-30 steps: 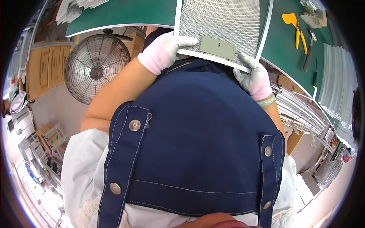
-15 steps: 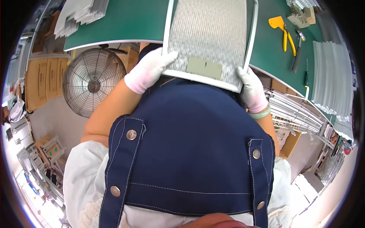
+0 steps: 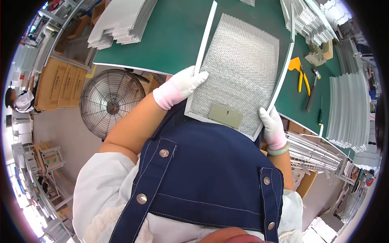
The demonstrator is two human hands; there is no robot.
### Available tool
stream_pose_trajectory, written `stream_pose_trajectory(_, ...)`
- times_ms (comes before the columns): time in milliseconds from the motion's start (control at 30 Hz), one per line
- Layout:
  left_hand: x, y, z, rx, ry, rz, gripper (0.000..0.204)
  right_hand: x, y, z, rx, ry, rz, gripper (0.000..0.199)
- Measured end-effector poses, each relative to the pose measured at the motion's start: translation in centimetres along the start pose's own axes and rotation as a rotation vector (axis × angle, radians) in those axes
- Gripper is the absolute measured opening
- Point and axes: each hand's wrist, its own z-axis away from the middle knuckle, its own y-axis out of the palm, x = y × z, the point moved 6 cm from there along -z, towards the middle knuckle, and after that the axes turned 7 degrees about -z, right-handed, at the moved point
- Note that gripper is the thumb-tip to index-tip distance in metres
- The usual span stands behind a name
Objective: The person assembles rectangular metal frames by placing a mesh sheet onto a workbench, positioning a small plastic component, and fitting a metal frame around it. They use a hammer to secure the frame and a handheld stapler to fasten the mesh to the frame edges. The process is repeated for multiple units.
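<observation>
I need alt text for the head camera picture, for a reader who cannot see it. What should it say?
A person in a blue apron holds a framed metal mesh filter by its near corners, left hand and right hand in white gloves, over a green table. Mesh stacks, yellow pliers and a floor fan surround it.

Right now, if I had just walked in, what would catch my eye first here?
Probably the big framed metal mesh panel, held at its two near corners by the left hand and the right hand, both in white gloves, over the green table. Next, the round floor fan below the table's left edge, and the yellow-handled pliers to the panel's right.
</observation>
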Motion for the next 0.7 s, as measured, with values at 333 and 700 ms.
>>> stream_pose_trajectory(333,-0.6,-0.8,-3.0,0.159,0.101,0.136,0.048,1.3,0.1,0.2,0.068,-0.015,0.091,0.061)
stream_pose_trajectory(700,-1.8,-0.6,-3.9,0.084,0.131,-0.059,0.045,2.5,-0.6,0.1,-0.065,-0.137,0.247,0.048)
